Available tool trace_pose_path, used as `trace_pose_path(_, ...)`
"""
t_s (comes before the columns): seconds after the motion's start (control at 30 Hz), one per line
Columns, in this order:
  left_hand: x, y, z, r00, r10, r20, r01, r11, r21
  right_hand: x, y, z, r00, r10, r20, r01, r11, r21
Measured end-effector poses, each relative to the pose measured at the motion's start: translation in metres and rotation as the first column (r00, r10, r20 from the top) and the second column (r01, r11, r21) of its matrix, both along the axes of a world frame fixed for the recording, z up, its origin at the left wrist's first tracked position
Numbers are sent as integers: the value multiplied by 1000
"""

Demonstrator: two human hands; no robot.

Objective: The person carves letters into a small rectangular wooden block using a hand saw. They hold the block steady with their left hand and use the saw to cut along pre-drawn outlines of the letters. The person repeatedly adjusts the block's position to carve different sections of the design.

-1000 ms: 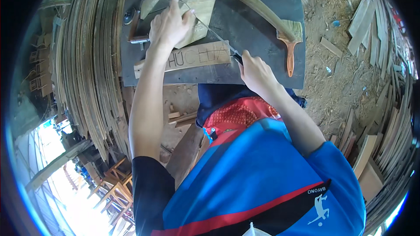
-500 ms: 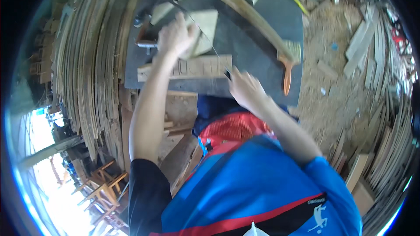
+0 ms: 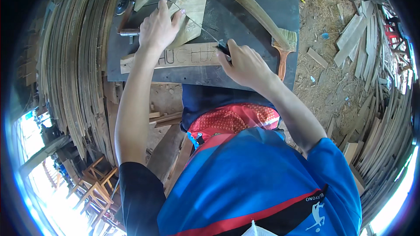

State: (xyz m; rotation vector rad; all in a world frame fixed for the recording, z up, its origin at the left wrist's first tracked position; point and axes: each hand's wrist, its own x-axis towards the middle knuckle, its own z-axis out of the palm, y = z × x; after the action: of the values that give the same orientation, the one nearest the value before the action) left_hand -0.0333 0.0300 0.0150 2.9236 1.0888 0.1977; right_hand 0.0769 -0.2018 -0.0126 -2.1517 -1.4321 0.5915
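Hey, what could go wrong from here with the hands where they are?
The bare left hand is at the thin strip; if that slips or springs, skin might get scraped. The right hand holds a dark handle close to the lettered board, so a jerk could scratch it. The brush lies near the table's right edge and might get knocked off.

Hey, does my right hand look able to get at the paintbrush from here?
Probably yes: nothing visible blocks the way from the right hand to the paintbrush, though it would likely first have to release the dark handle it grips.
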Motion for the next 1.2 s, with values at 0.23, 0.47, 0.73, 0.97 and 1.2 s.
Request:
trace_pose_path(0.23, 7, -33, 7, 1000, -10, -6, 10, 1000, 27, 2, 44, -7, 994, 52, 98, -47, 998, -45)
trace_pose_path(0.47, 15, -36, 10, 995, 94, -16, -93, 996, 13, -8, 71, -29, 1000, -10, 26, 10, 1000, 8)
trace_pose_path(0.73, 23, -30, 18, 992, 66, -106, -67, 998, -6, -9, 26, -19, 997, -61, -55, 53, 990, -128)
trace_pose_path(0.97, 24, -29, 17, 996, -8, -89, 10, 1000, 15, 0, 78, -24, 996, -75, -40, 77, 996, 34)
trace_pose_path(1.2, 39, -36, 20, 989, -41, -141, 46, 998, 32, 1, 71, -32, 992, -105, -67, 109, 992, 69)
